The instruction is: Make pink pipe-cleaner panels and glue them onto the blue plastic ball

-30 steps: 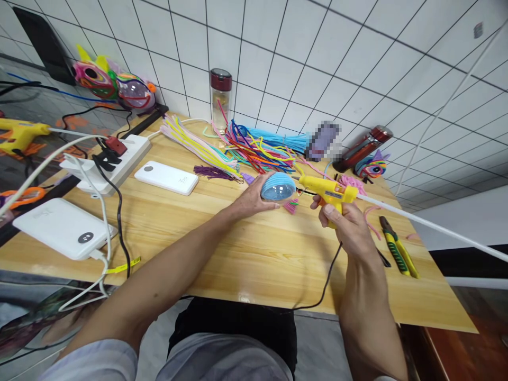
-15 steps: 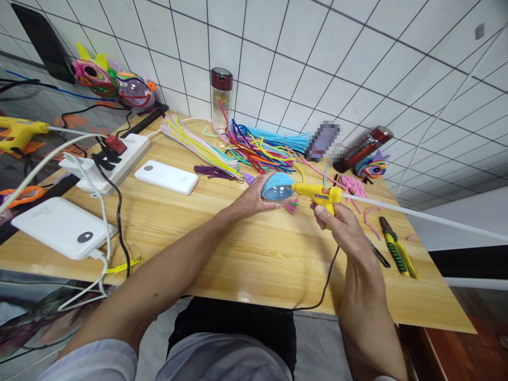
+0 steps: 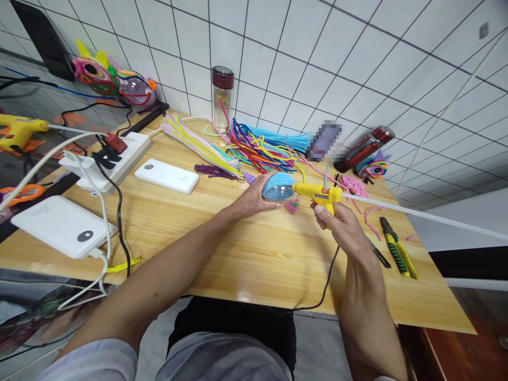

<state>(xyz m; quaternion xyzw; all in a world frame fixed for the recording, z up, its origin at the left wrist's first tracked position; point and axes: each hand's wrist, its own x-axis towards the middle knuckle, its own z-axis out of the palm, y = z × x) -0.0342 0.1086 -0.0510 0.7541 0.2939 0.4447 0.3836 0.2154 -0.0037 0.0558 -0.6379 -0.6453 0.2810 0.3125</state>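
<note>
My left hand [image 3: 256,197] is closed around the side of a clear plastic ball [image 3: 279,192], whose upper part is covered in rows of light-blue pipe cleaner. My right hand [image 3: 335,219] grips a yellow glue gun [image 3: 317,193] by its handle. The gun's nozzle points left and is at the right edge of the ball; whether it touches cannot be made out. A long white glue stick [image 3: 416,212] sticks out of the gun's back. Behind the ball lies a heap of colourful pipe cleaners [image 3: 257,148], with a light-blue bundle [image 3: 281,138] at the back.
Green-and-yellow pliers [image 3: 399,248] and a dark pen-like tool [image 3: 380,254] lie at right, near pink pipe cleaners [image 3: 353,186]. White power banks [image 3: 166,176] and a power strip [image 3: 127,159] with cables occupy the left. A glass bottle [image 3: 222,100] and dark red flask [image 3: 365,148] stand behind.
</note>
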